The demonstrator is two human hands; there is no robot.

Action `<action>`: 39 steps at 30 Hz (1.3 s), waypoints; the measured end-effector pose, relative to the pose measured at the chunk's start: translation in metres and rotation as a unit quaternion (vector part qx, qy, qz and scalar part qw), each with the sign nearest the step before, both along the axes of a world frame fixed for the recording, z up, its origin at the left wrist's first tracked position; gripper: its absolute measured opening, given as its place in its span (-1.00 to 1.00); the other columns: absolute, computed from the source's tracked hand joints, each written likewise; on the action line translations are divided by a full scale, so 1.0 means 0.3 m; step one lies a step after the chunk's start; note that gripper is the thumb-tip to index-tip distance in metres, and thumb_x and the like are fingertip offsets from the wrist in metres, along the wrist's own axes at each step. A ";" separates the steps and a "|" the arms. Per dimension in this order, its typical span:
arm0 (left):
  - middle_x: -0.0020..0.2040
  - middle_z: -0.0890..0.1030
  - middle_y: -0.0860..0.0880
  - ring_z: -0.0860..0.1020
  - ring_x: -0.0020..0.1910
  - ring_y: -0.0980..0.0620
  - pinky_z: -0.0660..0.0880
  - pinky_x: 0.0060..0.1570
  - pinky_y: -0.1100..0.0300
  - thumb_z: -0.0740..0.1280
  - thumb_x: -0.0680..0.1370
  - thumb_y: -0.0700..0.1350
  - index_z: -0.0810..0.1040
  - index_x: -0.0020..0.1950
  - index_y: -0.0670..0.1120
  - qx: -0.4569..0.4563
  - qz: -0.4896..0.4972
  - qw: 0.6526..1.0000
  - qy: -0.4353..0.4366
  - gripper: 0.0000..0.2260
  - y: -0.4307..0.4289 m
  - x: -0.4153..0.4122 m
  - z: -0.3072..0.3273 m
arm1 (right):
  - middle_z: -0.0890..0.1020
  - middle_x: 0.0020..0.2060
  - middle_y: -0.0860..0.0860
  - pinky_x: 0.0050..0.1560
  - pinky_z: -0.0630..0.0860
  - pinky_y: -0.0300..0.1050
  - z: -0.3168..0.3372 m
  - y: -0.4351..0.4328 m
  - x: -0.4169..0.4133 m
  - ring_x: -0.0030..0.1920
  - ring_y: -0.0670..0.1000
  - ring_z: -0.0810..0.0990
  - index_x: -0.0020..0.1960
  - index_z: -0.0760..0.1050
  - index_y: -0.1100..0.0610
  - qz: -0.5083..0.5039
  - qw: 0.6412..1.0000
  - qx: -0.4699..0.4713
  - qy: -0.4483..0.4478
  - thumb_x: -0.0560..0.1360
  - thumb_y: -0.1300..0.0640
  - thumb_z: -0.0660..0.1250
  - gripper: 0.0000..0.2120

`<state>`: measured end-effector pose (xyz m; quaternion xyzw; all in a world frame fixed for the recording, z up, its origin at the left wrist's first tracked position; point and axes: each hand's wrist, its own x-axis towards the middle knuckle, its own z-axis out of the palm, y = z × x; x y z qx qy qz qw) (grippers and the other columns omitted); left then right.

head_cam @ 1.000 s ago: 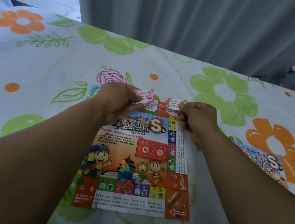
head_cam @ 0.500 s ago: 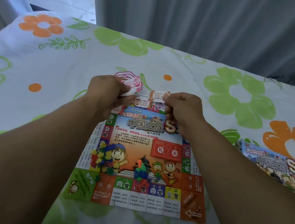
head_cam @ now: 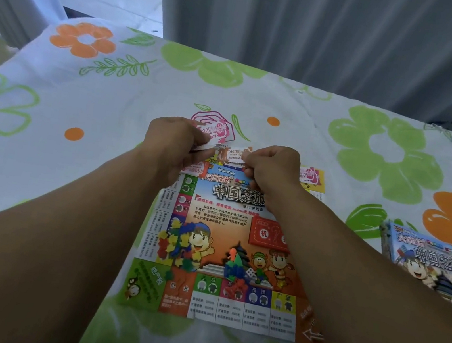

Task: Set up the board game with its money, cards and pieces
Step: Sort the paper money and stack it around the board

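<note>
Both my hands are up at the far edge of the board (head_cam: 238, 233). My left hand (head_cam: 174, 144) grips a little stack of pink notes (head_cam: 211, 132), and my right hand (head_cam: 272, 170) pinches an orange note (head_cam: 233, 154) right beside them, hands nearly touching. A loose pink bill (head_cam: 309, 175) lies on the board's far right corner. On the board there's a red card deck (head_cam: 266, 233) partly under my right forearm, a heap of coloured plastic pieces (head_cam: 176, 248) on the left side, and a smaller cluster of pawns (head_cam: 234, 268) with a white die (head_cam: 250, 272) near the middle. The game box (head_cam: 436, 263) sits off to the right on the flowery tablecloth (head_cam: 95, 107), well apart from the board. Grey curtain (head_cam: 330, 39) behind the table.
</note>
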<state>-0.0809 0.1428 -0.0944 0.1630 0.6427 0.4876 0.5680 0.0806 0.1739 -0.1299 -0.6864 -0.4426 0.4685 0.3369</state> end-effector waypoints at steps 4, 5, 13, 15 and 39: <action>0.01 0.64 -0.22 0.69 -0.12 -0.17 0.66 -0.16 0.14 0.39 0.52 -0.37 0.63 0.04 -0.26 0.003 0.000 1.000 0.002 -0.87 -0.003 -0.006 0.004 | 0.63 -0.38 0.11 -0.28 0.55 -0.07 -0.019 0.006 -0.017 -0.40 0.02 0.59 -0.25 0.54 0.18 -0.006 0.999 0.016 -0.030 0.48 0.18 0.51 -0.80; 0.01 0.64 -0.22 0.69 -0.13 -0.15 0.66 -0.18 0.16 0.40 0.52 -0.38 0.64 0.04 -0.26 0.004 0.002 1.000 0.001 -0.87 -0.004 -0.011 0.006 | 0.64 -0.37 0.11 -0.23 0.58 -0.03 -0.021 0.007 -0.020 -0.36 0.05 0.61 -0.26 0.53 0.17 -0.007 0.999 0.019 -0.035 0.47 0.16 0.52 -0.79; 0.04 0.66 -0.24 0.71 -0.11 -0.18 0.65 -0.17 0.16 0.41 0.51 -0.38 0.64 0.02 -0.25 0.002 -0.028 1.000 -0.011 -0.88 -0.003 -0.007 0.000 | 0.62 -0.34 0.06 -0.18 0.62 0.06 0.024 0.002 0.000 -0.26 0.11 0.66 -0.20 0.55 0.23 0.006 0.997 0.061 -0.052 0.53 0.05 0.43 -0.74; 0.01 0.67 -0.22 0.71 -0.10 -0.16 0.65 -0.19 0.17 0.42 0.51 -0.38 0.62 0.05 -0.27 0.008 -0.053 0.998 -0.018 -0.86 -0.003 0.009 -0.001 | 0.58 -0.34 0.05 -0.41 0.48 -0.11 0.057 -0.016 0.002 -0.42 0.01 0.54 -0.08 0.58 0.28 0.038 0.997 0.056 0.036 0.56 -0.04 0.38 -0.65; -0.27 0.61 -0.08 0.66 -0.36 0.06 0.68 -0.16 0.17 0.42 0.54 -0.32 0.63 -0.05 -0.26 0.032 -0.103 0.993 -0.049 -0.98 0.027 0.184 0.001 | 0.65 -0.30 0.03 -0.43 0.45 -0.17 0.090 -0.014 0.177 -0.41 -0.04 0.52 -0.17 0.60 0.17 0.046 0.995 0.042 0.074 0.57 0.15 0.37 -0.83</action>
